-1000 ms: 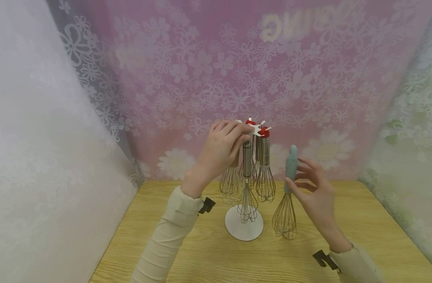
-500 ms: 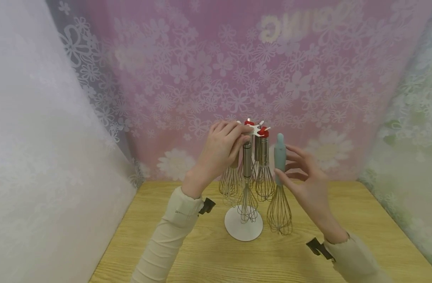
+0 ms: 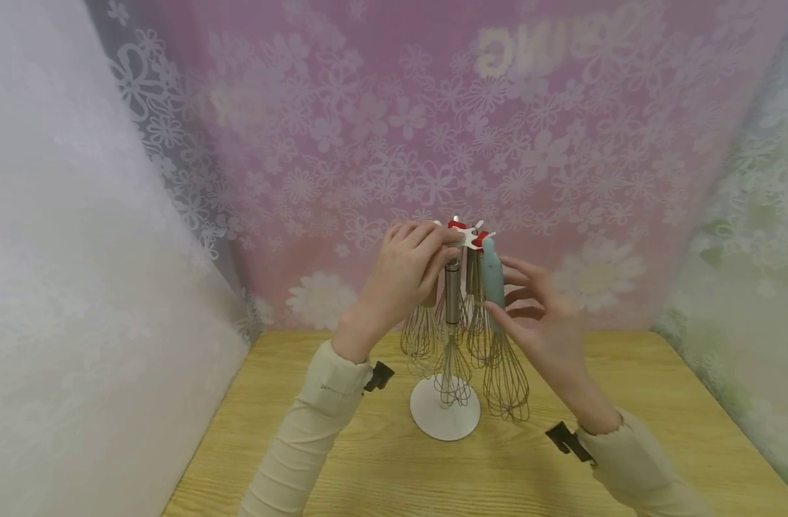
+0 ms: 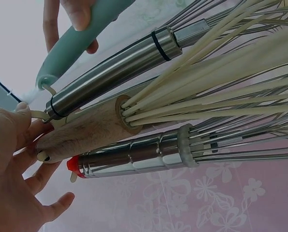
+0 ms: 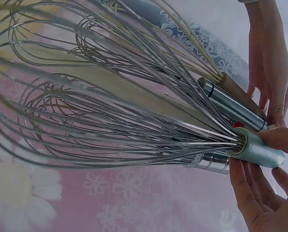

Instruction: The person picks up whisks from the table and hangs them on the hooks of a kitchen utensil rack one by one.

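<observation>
A whisk with a pale blue-green handle [image 3: 493, 276] is pinched between the thumb and fingers of my right hand [image 3: 552, 323]. Its handle top overlaps the right arm of a white hanging rack [image 3: 468, 238] in the head view, and its wire loops [image 5: 148, 111] point down. My left hand [image 3: 403, 266] grips the rack's top with thumb and fingertips. From the rack hang several whisks: one with a steel handle [image 4: 117, 70], one with a wooden handle [image 4: 85, 133], and one with a red-topped steel handle [image 4: 139, 155]. The blue-green handle partly hides another red-topped whisk.
The rack's round white base [image 3: 447, 425] stands on a wood-grain table [image 3: 368, 459]. Behind it rises a pink flowered backdrop [image 3: 342, 143], with a white panel [image 3: 110, 287] on the left and a pale flowered one [image 3: 749, 273] on the right.
My right hand has carried the blue-green whisk left and upward, from beside the rack to its right arm. My left hand has stayed at the rack's top.
</observation>
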{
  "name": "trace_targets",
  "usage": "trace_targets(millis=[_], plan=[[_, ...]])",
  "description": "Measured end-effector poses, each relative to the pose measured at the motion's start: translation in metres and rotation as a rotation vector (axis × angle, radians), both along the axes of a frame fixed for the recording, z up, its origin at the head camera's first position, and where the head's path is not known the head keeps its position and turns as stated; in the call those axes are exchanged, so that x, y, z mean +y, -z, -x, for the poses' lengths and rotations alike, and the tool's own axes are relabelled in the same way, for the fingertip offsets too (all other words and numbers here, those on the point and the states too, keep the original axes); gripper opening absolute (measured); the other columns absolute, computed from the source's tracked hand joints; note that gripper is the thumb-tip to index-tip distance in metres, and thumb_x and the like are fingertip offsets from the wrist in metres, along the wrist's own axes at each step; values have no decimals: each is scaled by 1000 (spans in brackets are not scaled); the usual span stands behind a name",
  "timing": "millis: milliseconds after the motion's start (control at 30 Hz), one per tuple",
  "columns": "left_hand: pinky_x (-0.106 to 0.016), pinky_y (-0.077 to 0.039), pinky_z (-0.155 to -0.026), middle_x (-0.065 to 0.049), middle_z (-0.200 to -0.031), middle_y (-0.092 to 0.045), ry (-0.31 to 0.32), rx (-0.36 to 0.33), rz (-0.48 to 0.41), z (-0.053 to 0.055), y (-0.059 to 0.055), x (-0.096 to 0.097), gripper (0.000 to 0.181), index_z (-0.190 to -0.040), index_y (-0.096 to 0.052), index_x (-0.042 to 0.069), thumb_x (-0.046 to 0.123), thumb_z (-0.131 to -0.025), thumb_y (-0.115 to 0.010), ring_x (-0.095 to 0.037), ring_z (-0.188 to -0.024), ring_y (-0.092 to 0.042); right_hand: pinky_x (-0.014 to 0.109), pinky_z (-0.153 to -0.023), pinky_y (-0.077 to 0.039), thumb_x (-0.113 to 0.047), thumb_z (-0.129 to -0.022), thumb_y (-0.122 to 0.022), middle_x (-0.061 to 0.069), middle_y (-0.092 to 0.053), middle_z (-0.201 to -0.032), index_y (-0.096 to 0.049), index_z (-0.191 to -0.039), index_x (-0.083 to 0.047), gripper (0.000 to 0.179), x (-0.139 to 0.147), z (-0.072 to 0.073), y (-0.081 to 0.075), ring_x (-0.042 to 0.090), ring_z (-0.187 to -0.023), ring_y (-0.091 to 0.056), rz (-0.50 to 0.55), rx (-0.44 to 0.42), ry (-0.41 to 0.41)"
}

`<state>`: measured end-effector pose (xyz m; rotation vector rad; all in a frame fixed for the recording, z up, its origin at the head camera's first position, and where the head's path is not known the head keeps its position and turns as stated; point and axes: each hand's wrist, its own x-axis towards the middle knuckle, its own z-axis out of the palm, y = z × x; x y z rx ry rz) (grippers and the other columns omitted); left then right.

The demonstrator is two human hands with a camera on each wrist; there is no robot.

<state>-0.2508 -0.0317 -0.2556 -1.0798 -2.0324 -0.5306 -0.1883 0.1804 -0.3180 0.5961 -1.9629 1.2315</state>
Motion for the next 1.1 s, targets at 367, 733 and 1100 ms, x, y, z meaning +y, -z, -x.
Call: trace_targets(millis=[367, 733, 1100], plan=[[-41, -41, -102, -1, -110, -68, 10, 1, -9, 1, 1, 0, 22, -120, -69, 12, 22, -105, -58, -23, -107, -58, 16, -66, -57, 5, -77, -85, 16, -72, -107, -57, -140, -10, 71, -4, 7, 2, 15, -74, -67, -78, 109, 75], [-41, -42, -101, -2, -109, -67, 5, -6, -15, 1, 1, 0, 22, -121, -69, 12, 23, -104, -58, -23, -106, -58, 21, -60, -58, 8, -72, -87, 18, -73, -103, -59, -136, -4, 71, -8, 8, 0, 23, -69, -69, -161, 217, 153], [-41, -42, -99, -1, -109, -67, 18, -3, -27, 2, 2, 1, 21, -119, -69, 11, 22, -104, -59, -22, -104, -58, 31, -55, -59, 4, -75, -86, 17, -70, -102, -58, -134, -3, 66, -13, 12, 2, 23, -71, -69, -249, 245, 240]])
